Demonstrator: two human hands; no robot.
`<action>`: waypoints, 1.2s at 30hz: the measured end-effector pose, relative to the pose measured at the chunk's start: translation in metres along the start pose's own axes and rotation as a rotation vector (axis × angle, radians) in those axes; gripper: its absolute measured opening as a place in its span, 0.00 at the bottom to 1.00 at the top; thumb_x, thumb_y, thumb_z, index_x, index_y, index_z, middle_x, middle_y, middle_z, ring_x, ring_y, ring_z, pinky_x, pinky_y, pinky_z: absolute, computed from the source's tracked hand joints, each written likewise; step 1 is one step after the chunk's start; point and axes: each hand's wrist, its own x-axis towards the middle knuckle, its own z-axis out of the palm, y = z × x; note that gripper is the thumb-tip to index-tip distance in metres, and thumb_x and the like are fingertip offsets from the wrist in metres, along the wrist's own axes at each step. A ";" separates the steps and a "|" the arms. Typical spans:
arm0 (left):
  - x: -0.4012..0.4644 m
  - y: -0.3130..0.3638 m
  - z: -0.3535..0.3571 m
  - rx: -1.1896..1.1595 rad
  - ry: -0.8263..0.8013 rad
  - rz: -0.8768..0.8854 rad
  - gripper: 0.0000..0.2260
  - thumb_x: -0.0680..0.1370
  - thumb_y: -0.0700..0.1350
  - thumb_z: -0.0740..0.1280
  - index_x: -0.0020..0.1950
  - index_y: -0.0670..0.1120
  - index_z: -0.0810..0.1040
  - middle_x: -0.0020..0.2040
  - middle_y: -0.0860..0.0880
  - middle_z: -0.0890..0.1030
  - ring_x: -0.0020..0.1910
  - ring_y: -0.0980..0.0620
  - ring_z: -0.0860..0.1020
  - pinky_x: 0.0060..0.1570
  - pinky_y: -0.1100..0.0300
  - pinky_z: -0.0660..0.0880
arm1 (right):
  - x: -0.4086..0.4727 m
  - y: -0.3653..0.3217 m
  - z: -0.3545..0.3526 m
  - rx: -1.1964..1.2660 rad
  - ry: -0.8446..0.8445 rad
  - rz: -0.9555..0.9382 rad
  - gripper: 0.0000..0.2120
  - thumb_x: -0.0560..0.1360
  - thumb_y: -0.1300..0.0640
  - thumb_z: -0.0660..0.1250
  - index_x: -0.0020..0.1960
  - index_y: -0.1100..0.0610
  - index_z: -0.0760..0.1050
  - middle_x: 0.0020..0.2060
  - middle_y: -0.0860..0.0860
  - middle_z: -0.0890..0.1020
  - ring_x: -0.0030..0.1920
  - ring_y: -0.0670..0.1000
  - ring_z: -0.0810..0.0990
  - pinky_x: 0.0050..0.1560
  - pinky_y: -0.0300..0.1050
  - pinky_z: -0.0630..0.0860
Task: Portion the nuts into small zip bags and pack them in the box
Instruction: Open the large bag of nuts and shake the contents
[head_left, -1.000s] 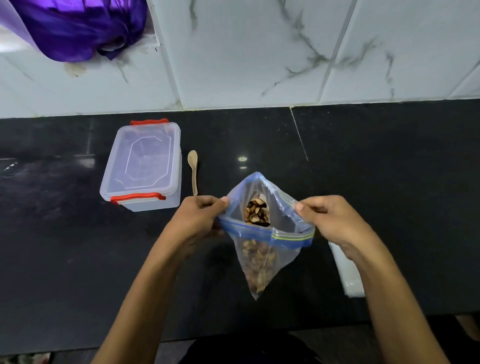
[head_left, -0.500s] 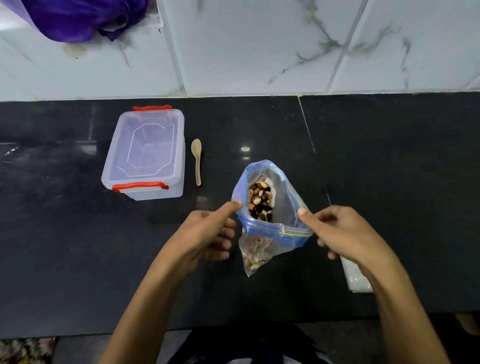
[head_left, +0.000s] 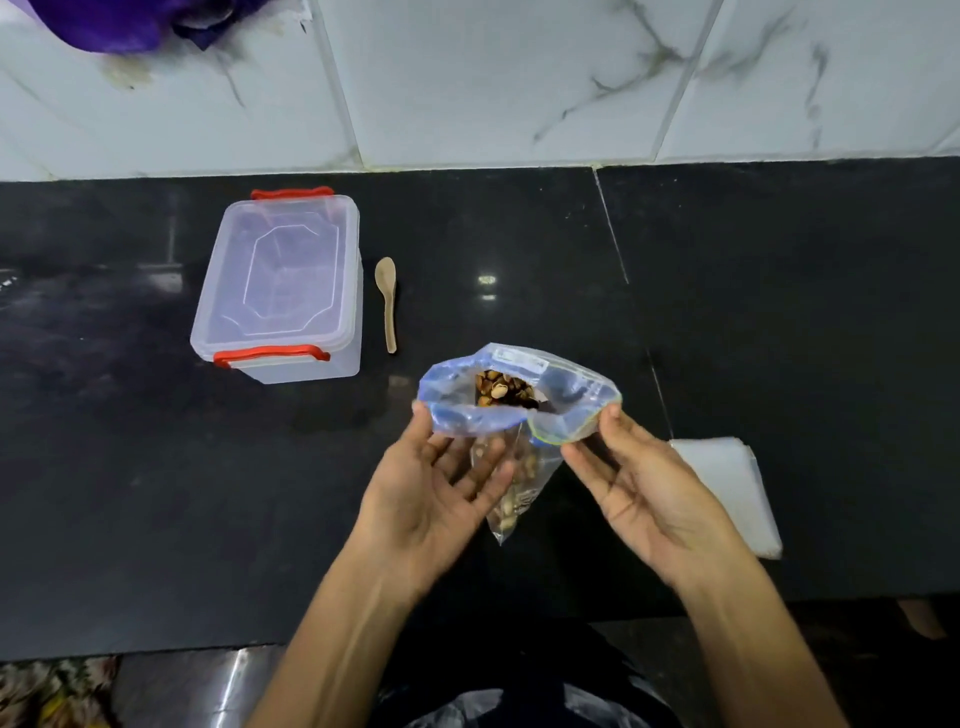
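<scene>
Zip bag: I see one zip bag (head_left: 519, 400) held above the black tabletop (head_left: 779, 312), mouth spread wide, nuts (head_left: 501, 392) inside; a white label near the rim is too blurred for me to read.
Left hand: my left hand (head_left: 431, 499) is palm up, fingers fairly straight, thumb and fingertips pinching the bag's left rim.
Right hand: my right hand (head_left: 644, 488) pinches the right rim, I think between thumb and forefinger.
Box: one clear box (head_left: 280, 291), lid on, two red clips, far left of the bag.
Spoon: one wooden spoon (head_left: 387, 301) just beside the box.
Small bags: a white stack of small bags (head_left: 727, 493), count unclear, right of my hands.
</scene>
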 end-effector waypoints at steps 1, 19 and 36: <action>-0.003 0.000 0.000 0.081 0.007 0.013 0.16 0.78 0.53 0.62 0.52 0.40 0.78 0.44 0.44 0.81 0.43 0.48 0.79 0.47 0.53 0.79 | -0.002 -0.001 -0.001 -0.116 0.002 -0.004 0.12 0.73 0.56 0.66 0.53 0.61 0.77 0.44 0.55 0.85 0.42 0.50 0.85 0.38 0.40 0.82; -0.005 -0.028 0.013 0.444 -0.082 0.059 0.15 0.77 0.51 0.61 0.33 0.48 0.68 0.27 0.52 0.69 0.30 0.54 0.70 0.35 0.61 0.66 | -0.003 0.012 0.000 -0.151 -0.048 0.020 0.24 0.82 0.44 0.45 0.61 0.57 0.73 0.55 0.58 0.81 0.56 0.55 0.79 0.58 0.50 0.75; 0.001 -0.035 0.009 0.740 0.121 0.290 0.08 0.83 0.49 0.53 0.56 0.47 0.69 0.39 0.53 0.77 0.38 0.57 0.75 0.37 0.61 0.69 | 0.016 0.006 -0.009 -0.225 0.016 0.085 0.13 0.80 0.56 0.53 0.48 0.59 0.76 0.31 0.53 0.81 0.34 0.48 0.80 0.45 0.45 0.75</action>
